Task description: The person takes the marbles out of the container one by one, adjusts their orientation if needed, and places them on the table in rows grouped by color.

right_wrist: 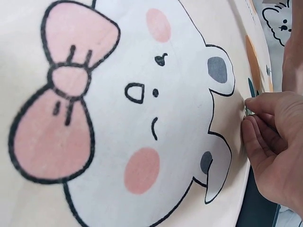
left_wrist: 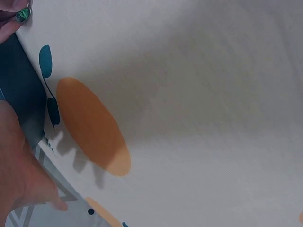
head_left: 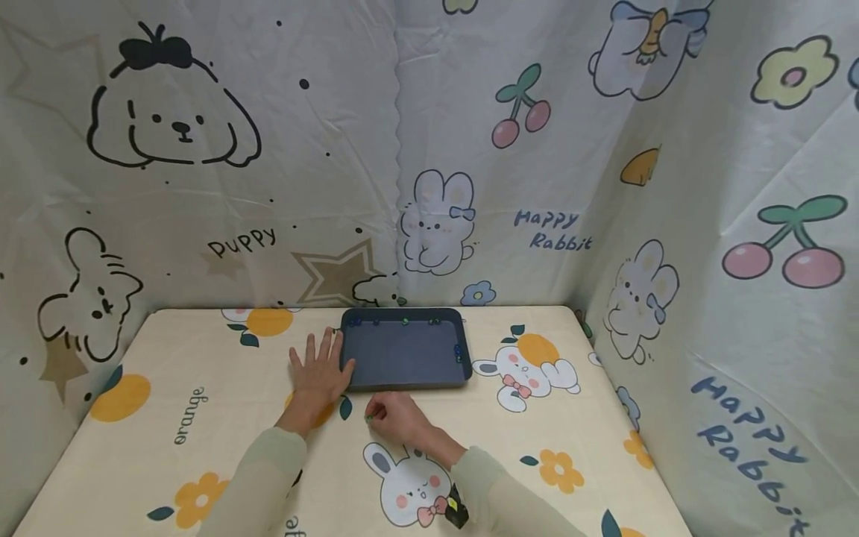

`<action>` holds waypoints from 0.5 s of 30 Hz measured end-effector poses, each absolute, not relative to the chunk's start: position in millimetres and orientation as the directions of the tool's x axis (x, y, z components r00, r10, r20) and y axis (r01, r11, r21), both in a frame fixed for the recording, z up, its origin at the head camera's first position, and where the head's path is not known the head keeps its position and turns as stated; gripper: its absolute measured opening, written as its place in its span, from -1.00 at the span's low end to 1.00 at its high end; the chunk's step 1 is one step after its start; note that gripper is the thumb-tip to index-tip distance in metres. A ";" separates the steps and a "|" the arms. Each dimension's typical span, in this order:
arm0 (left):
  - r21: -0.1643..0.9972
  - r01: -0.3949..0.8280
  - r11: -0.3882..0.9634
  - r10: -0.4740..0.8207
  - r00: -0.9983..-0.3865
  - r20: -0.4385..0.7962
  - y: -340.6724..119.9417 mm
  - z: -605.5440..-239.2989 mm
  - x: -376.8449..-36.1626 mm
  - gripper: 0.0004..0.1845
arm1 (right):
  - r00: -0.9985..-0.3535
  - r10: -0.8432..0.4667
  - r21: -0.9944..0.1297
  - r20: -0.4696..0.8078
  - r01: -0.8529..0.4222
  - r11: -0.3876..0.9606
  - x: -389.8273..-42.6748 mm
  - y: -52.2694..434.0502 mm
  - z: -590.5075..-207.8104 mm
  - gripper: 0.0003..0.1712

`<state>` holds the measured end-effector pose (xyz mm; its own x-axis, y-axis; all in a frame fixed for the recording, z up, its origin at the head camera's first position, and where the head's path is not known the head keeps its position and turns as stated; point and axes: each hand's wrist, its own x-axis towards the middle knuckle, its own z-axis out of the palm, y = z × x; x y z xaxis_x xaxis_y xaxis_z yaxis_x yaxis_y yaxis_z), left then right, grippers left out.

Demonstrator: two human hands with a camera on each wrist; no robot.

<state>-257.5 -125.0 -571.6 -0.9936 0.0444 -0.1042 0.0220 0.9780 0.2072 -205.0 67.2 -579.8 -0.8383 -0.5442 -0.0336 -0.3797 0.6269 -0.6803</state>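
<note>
My right hand (head_left: 397, 419) pinches a small green glass marble (left_wrist: 22, 15) between thumb and fingertips, low over the tablecloth in front of the tray. In the right wrist view the fingers (right_wrist: 258, 132) curl in, and only a sliver of the marble shows. A dark blue-grey rectangular tray (head_left: 403, 358) lies at the back of the table. My left hand (head_left: 318, 380) is spread flat at the tray's left side, its thumb overlapping the rim. Inside, several small green marbles (head_left: 406, 321) sit along the far wall, and blue marbles (head_left: 458, 353) by the right wall.
The table wears a cream cloth (head_left: 255, 403) printed with oranges, flowers and rabbits. Printed fabric walls (head_left: 322, 186) rise behind it and to the right. Close by the right sleeve is a small black object (head_left: 456, 509) with a yellow mark.
</note>
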 end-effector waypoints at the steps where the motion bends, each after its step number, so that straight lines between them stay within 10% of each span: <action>1: 0.209 0.021 0.978 0.044 -0.994 -0.102 -125.1 -571.2 -257.2 -0.18 | -0.837 -0.546 -0.682 -0.036 -0.379 0.625 -205.0 67.2 -580.1 -0.87; 15: 0.227 0.020 0.974 0.046 -0.993 -0.112 -124.9 -571.0 -256.3 -0.19 | -0.840 -0.536 -0.694 -0.086 -0.336 0.637 -204.3 69.7 -575.1 -0.85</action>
<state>-256.3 -124.9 -571.0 -0.9926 0.0464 -0.1125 0.0198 0.9736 0.2274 -204.3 69.7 -575.1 -0.8397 -0.5362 -0.0856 -0.3359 0.6369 -0.6940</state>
